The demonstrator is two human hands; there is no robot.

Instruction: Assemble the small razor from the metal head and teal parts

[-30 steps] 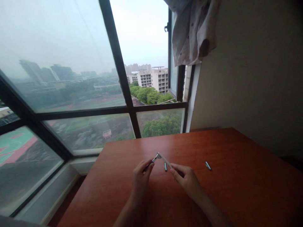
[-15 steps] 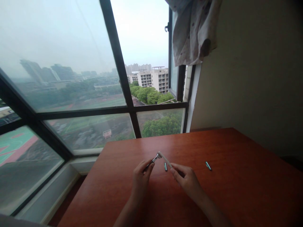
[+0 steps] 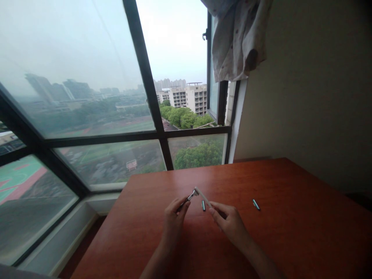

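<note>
My left hand [image 3: 173, 213] pinches the dark handle of a razor [image 3: 191, 195], its silvery head angled up and to the right. Between the thumb and fingers of my right hand [image 3: 228, 217] is a slim pale stick [image 3: 204, 198], slanting up to the left. Its far tip meets the razor's head; at this size I cannot make out the detail there. Just beneath the stick, a small green and black razor cartridge [image 3: 203, 205] lies on the table. A similar cartridge [image 3: 256, 204] rests farther right, apart from both hands.
Both hands are over a reddish-brown wooden table [image 3: 290, 232]. Dark-framed windows [image 3: 104, 136] run along its far and left sides, with one sash open. A pale curtain [image 3: 238, 42] hangs at the upper right beside a plain wall [image 3: 305, 97].
</note>
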